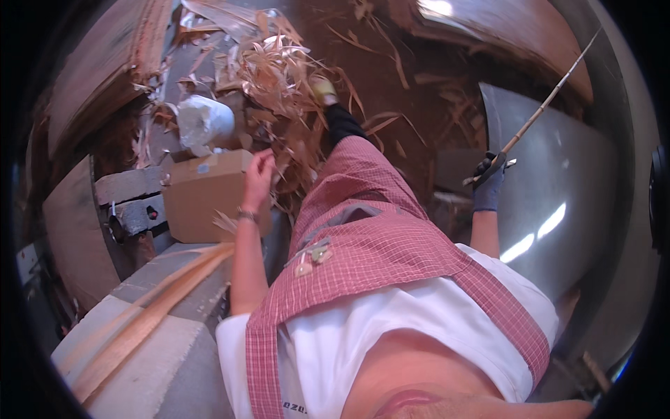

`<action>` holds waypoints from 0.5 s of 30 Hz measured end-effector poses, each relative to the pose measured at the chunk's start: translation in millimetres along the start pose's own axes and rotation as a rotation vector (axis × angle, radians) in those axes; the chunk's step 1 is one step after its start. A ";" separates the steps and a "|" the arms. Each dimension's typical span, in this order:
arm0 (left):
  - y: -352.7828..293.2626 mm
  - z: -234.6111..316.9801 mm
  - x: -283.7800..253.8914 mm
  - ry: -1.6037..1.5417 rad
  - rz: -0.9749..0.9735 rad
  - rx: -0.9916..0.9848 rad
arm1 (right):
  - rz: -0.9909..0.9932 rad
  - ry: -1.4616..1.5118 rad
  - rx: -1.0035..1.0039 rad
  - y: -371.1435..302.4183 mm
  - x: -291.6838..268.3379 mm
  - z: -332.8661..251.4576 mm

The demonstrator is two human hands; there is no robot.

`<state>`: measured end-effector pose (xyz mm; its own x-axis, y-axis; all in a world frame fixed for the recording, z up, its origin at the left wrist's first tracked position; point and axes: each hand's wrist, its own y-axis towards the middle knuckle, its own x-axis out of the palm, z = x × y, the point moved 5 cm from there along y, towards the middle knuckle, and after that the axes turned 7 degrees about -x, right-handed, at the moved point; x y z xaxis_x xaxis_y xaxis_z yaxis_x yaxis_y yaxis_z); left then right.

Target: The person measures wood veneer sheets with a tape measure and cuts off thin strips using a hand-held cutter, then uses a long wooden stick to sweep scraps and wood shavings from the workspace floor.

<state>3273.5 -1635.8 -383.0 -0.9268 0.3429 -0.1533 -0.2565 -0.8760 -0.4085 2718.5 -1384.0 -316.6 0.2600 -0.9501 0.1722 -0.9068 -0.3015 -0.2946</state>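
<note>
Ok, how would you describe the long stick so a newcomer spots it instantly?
Find the large shiny grey panel at the picture's right. At its left edge, the gloved right hand grips a slender bamboo stick. It runs long and straight toward the upper right, unlike the loose, curling veneer strips.

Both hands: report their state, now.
Left hand: bare, nothing visible in it; open or closed can't be told.
Right hand: gloved, closed around a long thin stick.
</note>
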 end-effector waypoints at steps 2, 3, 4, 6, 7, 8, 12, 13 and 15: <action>-4.3 -20.4 -10.0 -0.097 0.055 -0.066 | -0.070 0.042 -0.009 50.6 86.5 -8.4; -0.4 -34.7 -13.7 -0.095 0.044 -0.163 | -0.097 0.092 -0.007 77.8 125.6 -6.8; 6.0 -48.5 -12.2 -0.172 0.096 -0.274 | -0.128 0.140 -0.004 107.1 165.3 -5.5; 30.9 -53.6 -0.7 -0.128 0.157 -0.406 | -0.122 0.202 0.005 167.9 226.8 4.4; 57.2 -49.0 9.6 -0.266 0.112 -0.486 | -0.121 0.203 0.028 191.6 249.5 13.3; 89.1 -32.2 22.8 -0.267 0.098 -0.576 | -0.122 0.209 0.035 211.2 271.2 16.0; 222.4 9.0 39.5 -0.039 -0.146 -0.535 | -0.143 0.137 0.045 281.3 329.0 9.2; 247.9 5.3 31.1 0.092 -0.194 -0.421 | -0.161 0.103 0.050 291.7 338.8 6.1; 295.4 21.5 15.8 0.353 0.028 -0.256 | -0.121 0.014 0.045 308.5 355.6 -10.1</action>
<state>3177.2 -1896.5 -486.7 -0.7706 0.4541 -0.4471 -0.1151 -0.7892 -0.6033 2527.8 -1814.1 -336.7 0.3613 -0.9056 0.2222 -0.8532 -0.4172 -0.3131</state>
